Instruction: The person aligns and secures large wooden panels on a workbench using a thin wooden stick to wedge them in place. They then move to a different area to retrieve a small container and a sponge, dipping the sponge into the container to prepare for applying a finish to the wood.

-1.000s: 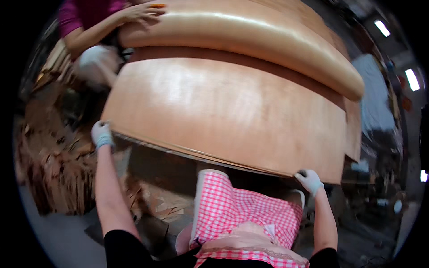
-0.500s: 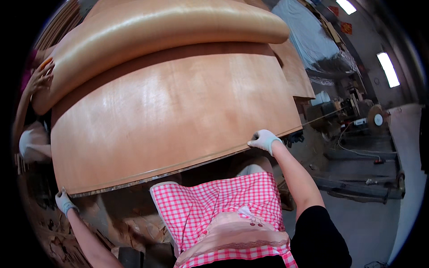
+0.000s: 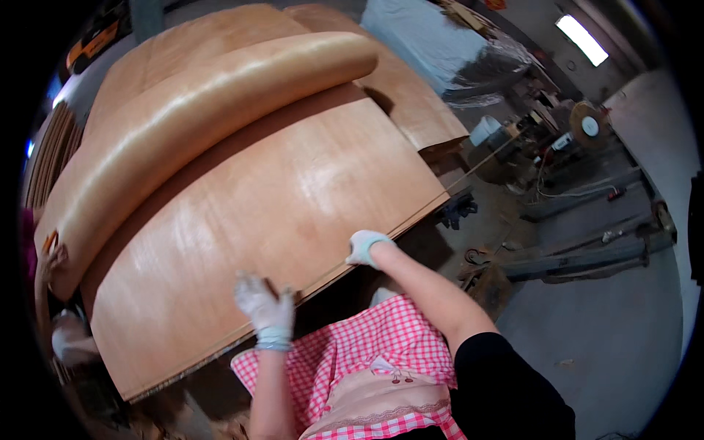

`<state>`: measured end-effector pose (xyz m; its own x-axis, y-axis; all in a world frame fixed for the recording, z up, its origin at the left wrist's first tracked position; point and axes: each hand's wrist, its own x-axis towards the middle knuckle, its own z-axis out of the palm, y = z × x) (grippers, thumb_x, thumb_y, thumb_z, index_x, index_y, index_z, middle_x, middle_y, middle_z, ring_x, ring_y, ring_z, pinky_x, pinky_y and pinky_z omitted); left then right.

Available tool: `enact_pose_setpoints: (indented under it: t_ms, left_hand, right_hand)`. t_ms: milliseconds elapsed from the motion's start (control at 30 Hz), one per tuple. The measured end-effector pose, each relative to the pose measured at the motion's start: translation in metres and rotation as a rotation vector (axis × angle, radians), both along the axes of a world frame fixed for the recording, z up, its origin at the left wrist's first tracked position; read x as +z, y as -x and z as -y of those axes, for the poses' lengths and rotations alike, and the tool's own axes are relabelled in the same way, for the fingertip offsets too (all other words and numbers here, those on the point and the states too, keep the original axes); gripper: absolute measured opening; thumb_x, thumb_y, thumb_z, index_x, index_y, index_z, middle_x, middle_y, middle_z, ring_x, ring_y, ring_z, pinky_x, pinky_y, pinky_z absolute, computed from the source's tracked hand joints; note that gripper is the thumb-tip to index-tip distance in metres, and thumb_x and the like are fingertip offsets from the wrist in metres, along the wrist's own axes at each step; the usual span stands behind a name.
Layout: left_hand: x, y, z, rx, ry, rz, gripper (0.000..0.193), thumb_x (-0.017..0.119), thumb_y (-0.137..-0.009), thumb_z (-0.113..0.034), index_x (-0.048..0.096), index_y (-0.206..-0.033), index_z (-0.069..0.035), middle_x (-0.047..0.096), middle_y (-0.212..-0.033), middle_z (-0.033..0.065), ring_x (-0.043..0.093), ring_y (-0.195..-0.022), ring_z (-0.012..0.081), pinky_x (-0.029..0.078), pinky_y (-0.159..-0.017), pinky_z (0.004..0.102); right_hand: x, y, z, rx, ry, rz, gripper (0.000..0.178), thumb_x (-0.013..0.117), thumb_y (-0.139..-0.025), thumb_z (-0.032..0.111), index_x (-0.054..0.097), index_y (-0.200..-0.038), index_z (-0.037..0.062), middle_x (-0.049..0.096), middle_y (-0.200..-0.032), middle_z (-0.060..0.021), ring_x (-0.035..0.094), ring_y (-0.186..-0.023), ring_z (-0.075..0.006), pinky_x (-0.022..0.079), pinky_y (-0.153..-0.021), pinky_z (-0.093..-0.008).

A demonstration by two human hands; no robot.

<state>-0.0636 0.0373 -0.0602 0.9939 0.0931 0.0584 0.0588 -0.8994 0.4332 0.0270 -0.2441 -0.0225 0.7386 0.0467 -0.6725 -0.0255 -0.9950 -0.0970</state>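
A large thin plywood sheet (image 3: 257,213) lies on top of a stack in front of me. Its far part is curled back into a long roll (image 3: 198,110). My left hand (image 3: 265,306), in a pale glove, rests on the sheet's near edge with its fingers over the wood. My right hand (image 3: 364,246), also gloved, grips the same near edge further right. A co-worker's hand (image 3: 51,260) holds the rolled end at the far left.
More plywood sheets (image 3: 411,103) lie behind the stack. Machinery with a round wheel (image 3: 587,125) and metal rails (image 3: 587,257) stand on the concrete floor to the right. I wear a pink checked apron (image 3: 367,352).
My view has swung right. My left hand moved from the sheet's far-left corner to the near edge close to my right hand. The right hand stays on the edge.
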Motion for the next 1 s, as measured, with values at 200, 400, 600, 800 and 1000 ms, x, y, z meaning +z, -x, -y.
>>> enact_pose_setpoints:
  t_ms: [200,400,600,800,1000]
  left_hand:
    - [0.005,-0.029,0.101,-0.107,-0.02,-0.086,0.107,0.076,-0.075,-0.05,0.025,-0.152,0.003,0.029,-0.156,0.0265,0.022,-0.147,0.0387,0.014,-0.122,0.0497]
    - [0.0,-0.03,0.099,-0.081,-0.021,-0.098,0.109,0.078,-0.073,-0.048,0.024,-0.154,0.0,0.026,-0.159,0.0244,0.021,-0.148,0.0377,0.012,-0.122,0.048]
    - [-0.003,-0.031,0.094,-0.074,-0.067,-0.121,0.107,0.079,-0.073,-0.045,0.025,-0.155,-0.002,0.025,-0.16,0.024,0.02,-0.149,0.0381,0.012,-0.122,0.0484]
    - [-0.003,-0.032,0.096,-0.075,-0.071,-0.081,0.105,0.081,-0.07,-0.043,0.032,-0.152,0.0,0.029,-0.157,0.0248,0.023,-0.147,0.0392,0.014,-0.122,0.0489]
    - [-0.006,-0.032,0.09,-0.068,-0.087,-0.076,0.104,0.082,-0.069,-0.043,0.033,-0.151,0.0,0.03,-0.157,0.0249,0.023,-0.147,0.0393,0.015,-0.122,0.0494]
  right_hand:
    - [0.007,0.007,0.005,-0.066,-0.127,0.025,0.038,0.067,-0.081,0.031,0.074,-0.105,0.0033,0.069,-0.112,-0.0212,0.068,-0.102,-0.0368,0.055,-0.088,-0.0444]
    - [-0.005,-0.012,0.145,-0.122,-0.283,0.051,0.035,0.066,-0.08,0.028,0.074,-0.103,0.003,0.071,-0.107,-0.0197,0.07,-0.096,-0.0342,0.054,-0.085,-0.0431]
    - [0.031,-0.034,0.299,-0.21,-0.065,0.166,0.03,0.065,-0.087,0.027,0.073,-0.112,0.012,0.071,-0.115,-0.0137,0.066,-0.107,-0.0316,0.051,-0.093,-0.041]
    - [0.004,-0.049,0.352,-0.309,0.058,0.185,0.029,0.066,-0.086,0.025,0.071,-0.111,0.0103,0.072,-0.108,-0.0138,0.067,-0.101,-0.0321,0.052,-0.089,-0.0405]
    - [-0.036,-0.049,0.361,-0.719,-0.012,0.34,0.03,0.068,-0.087,0.026,0.069,-0.105,0.0024,0.072,-0.104,-0.017,0.067,-0.097,-0.0329,0.052,-0.086,-0.0409]
